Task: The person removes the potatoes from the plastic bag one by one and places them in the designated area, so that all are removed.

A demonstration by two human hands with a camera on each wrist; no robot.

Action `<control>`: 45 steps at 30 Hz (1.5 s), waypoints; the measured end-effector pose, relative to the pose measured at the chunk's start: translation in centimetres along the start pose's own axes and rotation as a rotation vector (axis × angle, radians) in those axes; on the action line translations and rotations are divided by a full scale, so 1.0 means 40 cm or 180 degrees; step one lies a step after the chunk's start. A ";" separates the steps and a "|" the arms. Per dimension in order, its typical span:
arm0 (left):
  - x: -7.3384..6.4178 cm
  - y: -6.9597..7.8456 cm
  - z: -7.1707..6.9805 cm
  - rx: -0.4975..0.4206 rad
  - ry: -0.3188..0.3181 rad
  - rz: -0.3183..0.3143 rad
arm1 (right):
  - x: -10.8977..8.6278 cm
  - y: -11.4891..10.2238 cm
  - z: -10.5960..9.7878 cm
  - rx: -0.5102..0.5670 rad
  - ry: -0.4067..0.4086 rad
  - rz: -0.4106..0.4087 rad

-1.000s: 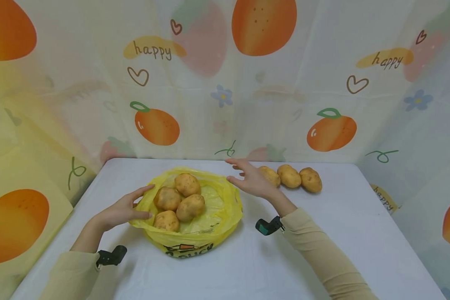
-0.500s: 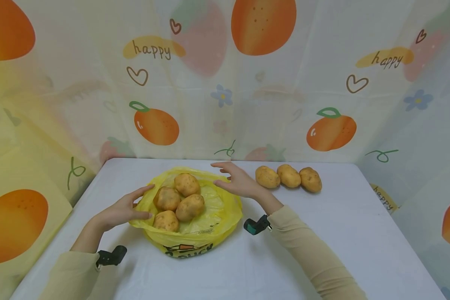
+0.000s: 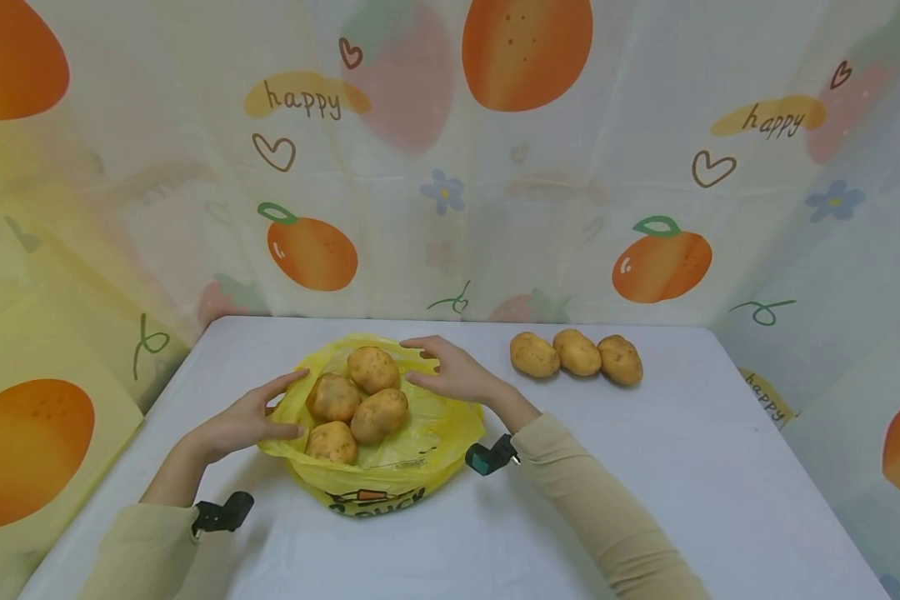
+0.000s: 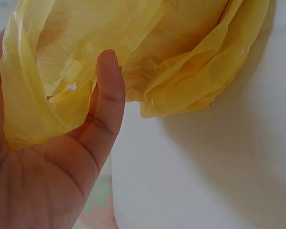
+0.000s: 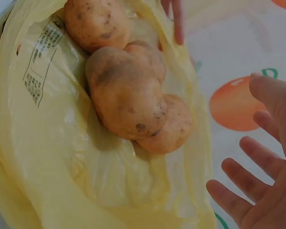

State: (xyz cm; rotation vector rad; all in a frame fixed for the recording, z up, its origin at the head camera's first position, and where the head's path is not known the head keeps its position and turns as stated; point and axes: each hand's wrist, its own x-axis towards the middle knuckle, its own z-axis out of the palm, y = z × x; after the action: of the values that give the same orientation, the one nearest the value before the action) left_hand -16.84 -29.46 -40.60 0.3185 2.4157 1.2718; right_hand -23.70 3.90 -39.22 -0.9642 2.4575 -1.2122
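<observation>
A yellow plastic bag point(image 3: 435, 433) stands with its mouth wide, left of the table's middle. Several potatoes point(image 3: 380, 415) lie inside, toward its left side. My left hand point(image 3: 236, 423) holds the bag's left rim, thumb and forefinger spread along it. In the left wrist view, a fold of the bag point(image 4: 43, 109) lies across the palm of that hand. My right hand point(image 3: 453, 372) hovers over the bag's back right rim. Its fingers are parted and loosely bent, with nothing in them, as the right wrist view also shows beside the potatoes point(image 5: 126, 93).
At the back right of the white table point(image 3: 645, 483), a row of three potatoes point(image 3: 577, 352) sits outside the bag. A printed cloth point(image 3: 525, 258) with oranges hangs behind the table. Small dark cameras point(image 3: 492, 455) are strapped to both wrists.
My right hand has moved left from near the potato row to above the bag, uncovering the leftmost potato there. The left hand and the bag have stayed put.
</observation>
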 end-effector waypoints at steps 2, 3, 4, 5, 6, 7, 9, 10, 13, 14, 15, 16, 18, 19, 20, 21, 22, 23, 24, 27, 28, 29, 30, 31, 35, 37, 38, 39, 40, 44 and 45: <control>-0.001 0.001 0.000 -0.0019 -0.0014 0.0013 | 0.003 -0.003 0.008 -0.0002 -0.0032 0.0040; -0.002 0.002 0.000 -0.0017 -0.0019 0.0027 | 0.005 -0.003 0.012 -0.0015 -0.0046 0.0062; -0.002 0.002 0.000 -0.0026 -0.0019 0.0031 | 0.007 -0.003 0.017 -0.0019 -0.0062 0.0075; -0.002 0.002 0.000 -0.0046 -0.0016 0.0021 | 0.010 -0.003 0.021 -0.0031 -0.0072 0.0092; -0.001 0.002 0.001 -0.0048 -0.0010 0.0016 | 0.012 -0.004 0.025 -0.0030 -0.0085 0.0101; -0.001 0.001 0.001 -0.0047 -0.0004 0.0007 | 0.015 -0.004 0.029 -0.0031 -0.0101 0.0103; -0.001 0.000 0.001 -0.0018 0.0002 0.0016 | 0.020 -0.006 0.036 -0.0027 -0.0140 0.0101; 0.000 -0.001 0.001 -0.0021 -0.0002 0.0015 | 0.022 -0.007 0.040 -0.0008 -0.0155 0.0087; 0.002 -0.004 0.000 0.0022 0.0003 0.0020 | 0.028 -0.009 0.051 0.0014 -0.0209 0.0042; 0.003 -0.005 0.000 0.0021 0.0003 0.0019 | 0.029 -0.009 0.055 0.0033 -0.0224 0.0035; 0.004 -0.007 0.000 0.0037 0.0007 0.0014 | 0.031 -0.009 0.059 0.0039 -0.0237 0.0010; 0.005 -0.009 0.000 0.0025 0.0005 0.0005 | 0.033 -0.009 0.063 0.0030 -0.0247 -0.0004; 0.006 -0.011 0.000 0.0024 0.0015 -0.0011 | 0.037 -0.006 0.071 -0.0017 -0.0271 0.0005; 0.006 -0.011 0.000 0.0013 0.0015 -0.0010 | 0.038 -0.006 0.075 -0.0023 -0.0288 0.0016; 0.007 -0.012 0.001 0.0005 0.0015 -0.0007 | 0.040 -0.006 0.078 -0.0040 -0.0301 0.0028; 0.007 -0.013 0.001 0.0003 0.0012 -0.0002 | 0.041 -0.006 0.081 -0.0063 -0.0313 0.0035; 0.007 -0.013 0.001 -0.0014 0.0008 -0.0003 | 0.042 -0.006 0.084 -0.0058 -0.0328 0.0063; 0.007 -0.013 0.001 -0.0012 0.0010 -0.0002 | 0.043 -0.006 0.087 -0.0040 -0.0343 0.0080; 0.007 -0.012 0.000 -0.0024 0.0009 -0.0005 | 0.043 -0.006 0.090 -0.0026 -0.0350 0.0092; 0.004 -0.009 -0.001 -0.0034 -0.0002 0.0003 | 0.046 -0.004 0.098 0.0053 -0.0364 0.0087; 0.003 -0.008 -0.001 -0.0033 -0.0005 0.0014 | 0.047 -0.003 0.101 0.0067 -0.0372 0.0085; 0.001 -0.006 -0.001 -0.0029 -0.0008 0.0029 | 0.047 -0.003 0.104 0.0060 -0.0376 0.0071; 0.000 -0.005 -0.002 -0.0030 -0.0009 0.0041 | 0.048 -0.001 0.107 0.0031 -0.0383 0.0074; -0.001 -0.004 -0.002 -0.0022 -0.0010 0.0060 | 0.049 -0.001 0.109 0.0006 -0.0394 0.0082; -0.002 -0.003 -0.002 -0.0004 -0.0014 0.0098 | 0.049 -0.004 0.116 -0.0132 -0.0449 0.0144; -0.001 -0.003 -0.002 -0.0005 -0.0007 0.0078 | 0.048 -0.007 0.118 -0.0178 -0.0474 0.0182; 0.001 -0.004 -0.001 -0.0010 -0.0005 0.0062 | 0.048 -0.008 0.118 -0.0202 -0.0488 0.0189; 0.002 -0.006 -0.001 -0.0013 -0.0006 0.0048 | 0.047 -0.008 0.118 -0.0225 -0.0511 0.0197; 0.004 -0.008 0.000 -0.0009 0.0000 0.0035 | 0.047 -0.008 0.119 -0.0258 -0.0528 0.0205; 0.009 -0.013 0.002 -0.0028 0.0016 0.0008 | 0.049 -0.006 0.122 -0.0422 -0.0571 0.0197; 0.009 -0.014 0.002 -0.0024 0.0018 0.0016 | 0.049 -0.006 0.123 -0.0456 -0.0572 0.0197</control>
State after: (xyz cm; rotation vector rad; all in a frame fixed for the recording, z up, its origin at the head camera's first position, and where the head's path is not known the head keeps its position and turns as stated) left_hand -17.15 -29.58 -41.20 0.3194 2.4158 1.2851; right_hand -22.75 -0.53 -41.98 -0.9792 2.4373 -0.8982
